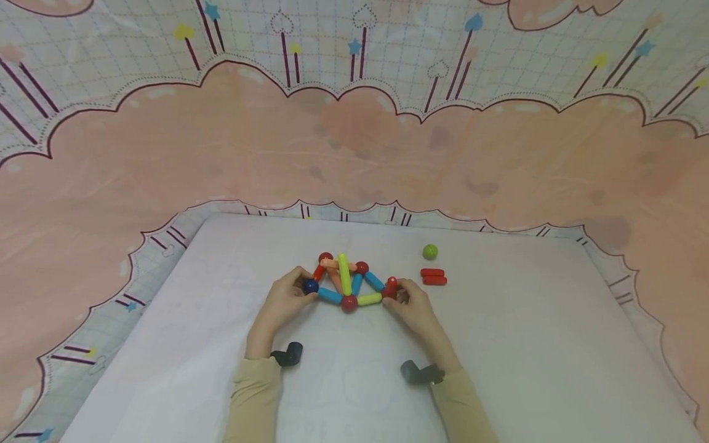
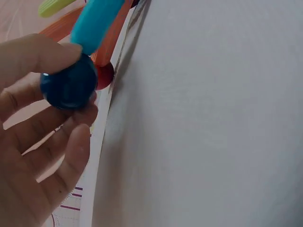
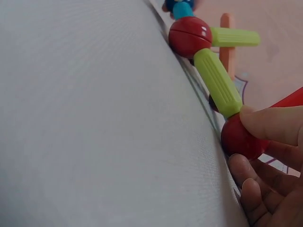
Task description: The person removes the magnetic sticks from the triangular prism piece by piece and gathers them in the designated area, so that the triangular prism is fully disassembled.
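Observation:
A frame of magnetic building rods and balls lies on the white table. At its left corner my left hand [image 1: 282, 301] pinches a dark blue ball [image 2: 71, 85] between thumb and fingers, with a blue rod [image 2: 97, 26] joined to it. My right hand [image 1: 416, 312] grips a red ball [image 3: 240, 138] at the right corner, where a short red rod [image 1: 392, 282] sticks up. Between the hands sits another red ball [image 1: 349, 304], with a yellow-green rod [image 1: 369, 299] running right and a second yellow-green rod [image 1: 344, 274] rising from it. Orange rods and two red balls form the back.
A green ball [image 1: 430, 251] and two loose red rods [image 1: 433, 272] lie right of the frame, beyond my right hand. The white table [image 1: 554, 344] ends at the back against a patterned cloth [image 1: 354, 147]. Dark wrist cameras [image 1: 288, 354] are strapped to both wrists.

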`<state>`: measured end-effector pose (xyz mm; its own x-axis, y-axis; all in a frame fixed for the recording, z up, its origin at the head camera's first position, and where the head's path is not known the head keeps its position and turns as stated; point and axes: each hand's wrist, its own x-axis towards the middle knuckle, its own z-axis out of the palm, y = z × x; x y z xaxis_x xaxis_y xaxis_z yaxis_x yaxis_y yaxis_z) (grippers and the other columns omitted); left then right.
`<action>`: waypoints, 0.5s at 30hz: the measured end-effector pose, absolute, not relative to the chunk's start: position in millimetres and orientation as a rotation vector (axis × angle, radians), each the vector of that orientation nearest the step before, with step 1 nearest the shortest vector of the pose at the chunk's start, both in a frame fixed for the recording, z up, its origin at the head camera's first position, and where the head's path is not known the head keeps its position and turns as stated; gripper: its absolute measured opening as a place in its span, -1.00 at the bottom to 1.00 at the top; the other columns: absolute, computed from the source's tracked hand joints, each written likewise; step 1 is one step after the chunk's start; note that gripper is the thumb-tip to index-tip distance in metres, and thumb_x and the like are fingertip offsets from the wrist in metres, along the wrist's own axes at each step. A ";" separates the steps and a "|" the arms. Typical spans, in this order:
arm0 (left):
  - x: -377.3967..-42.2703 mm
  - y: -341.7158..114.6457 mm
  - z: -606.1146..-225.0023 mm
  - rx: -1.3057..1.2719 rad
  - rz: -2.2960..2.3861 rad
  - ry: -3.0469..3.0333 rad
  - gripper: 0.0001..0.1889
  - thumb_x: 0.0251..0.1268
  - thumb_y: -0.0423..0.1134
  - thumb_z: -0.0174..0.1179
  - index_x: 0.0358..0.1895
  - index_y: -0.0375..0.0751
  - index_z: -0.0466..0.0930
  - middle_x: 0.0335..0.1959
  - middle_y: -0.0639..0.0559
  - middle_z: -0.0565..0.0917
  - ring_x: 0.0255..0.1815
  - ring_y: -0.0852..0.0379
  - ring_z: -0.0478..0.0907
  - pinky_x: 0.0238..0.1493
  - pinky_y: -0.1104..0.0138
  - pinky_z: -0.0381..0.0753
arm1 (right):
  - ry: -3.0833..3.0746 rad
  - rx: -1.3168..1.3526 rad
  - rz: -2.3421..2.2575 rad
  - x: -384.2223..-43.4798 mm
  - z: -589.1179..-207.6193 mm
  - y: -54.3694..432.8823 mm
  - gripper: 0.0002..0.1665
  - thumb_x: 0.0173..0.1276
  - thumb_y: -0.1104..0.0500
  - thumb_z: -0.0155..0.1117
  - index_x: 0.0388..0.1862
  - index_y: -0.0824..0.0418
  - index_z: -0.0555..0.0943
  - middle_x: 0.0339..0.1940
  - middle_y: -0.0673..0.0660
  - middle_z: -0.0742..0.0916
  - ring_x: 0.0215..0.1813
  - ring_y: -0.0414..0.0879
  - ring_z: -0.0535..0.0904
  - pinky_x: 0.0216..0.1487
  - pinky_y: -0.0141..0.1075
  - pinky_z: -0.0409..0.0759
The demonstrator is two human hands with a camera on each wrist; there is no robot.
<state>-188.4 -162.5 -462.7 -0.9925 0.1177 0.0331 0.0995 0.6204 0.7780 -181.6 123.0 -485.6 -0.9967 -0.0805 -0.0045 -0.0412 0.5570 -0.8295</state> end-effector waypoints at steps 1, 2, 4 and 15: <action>-188.5 -162.6 -462.6 0.178 1.325 2.812 -0.68 0.10 -0.32 0.35 -0.07 -0.17 0.53 -0.11 -0.15 0.67 -0.16 0.00 0.58 -0.09 0.20 0.58 | 2.737 -0.107 -1.455 -181.7 -485.7 123.0 -0.54 0.21 0.19 0.40 0.08 0.23 0.54 -0.20 0.15 0.63 -0.26 -0.10 0.47 -0.32 -0.45 0.45; -188.7 -162.6 -462.7 0.172 1.304 2.818 -0.69 0.08 -0.32 0.36 -0.08 -0.18 0.54 -0.14 -0.13 0.67 -0.18 0.01 0.56 -0.11 0.22 0.55 | 2.735 -0.107 -1.456 -181.9 -485.9 123.2 -0.54 0.21 0.19 0.40 0.09 0.23 0.54 -0.19 0.15 0.63 -0.26 -0.11 0.47 -0.33 -0.45 0.45; -189.2 -162.7 -463.4 0.171 1.272 2.829 -0.69 0.06 -0.33 0.37 -0.11 -0.19 0.54 -0.19 -0.12 0.66 -0.20 0.02 0.53 -0.13 0.22 0.51 | 2.726 -0.098 -1.461 -182.0 -485.2 123.3 -0.54 0.21 0.19 0.39 0.09 0.23 0.54 -0.18 0.14 0.63 -0.26 -0.11 0.47 -0.33 -0.46 0.46; -189.4 -163.9 -464.7 0.162 1.270 2.785 -0.72 0.09 -0.36 0.35 -0.13 -0.22 0.52 -0.11 -0.13 0.64 -0.13 -0.01 0.57 -0.04 0.12 0.57 | 2.707 -0.077 -1.462 -182.7 -484.8 123.4 -0.53 0.20 0.18 0.39 0.09 0.23 0.53 -0.15 0.14 0.63 -0.24 -0.10 0.47 -0.30 -0.42 0.47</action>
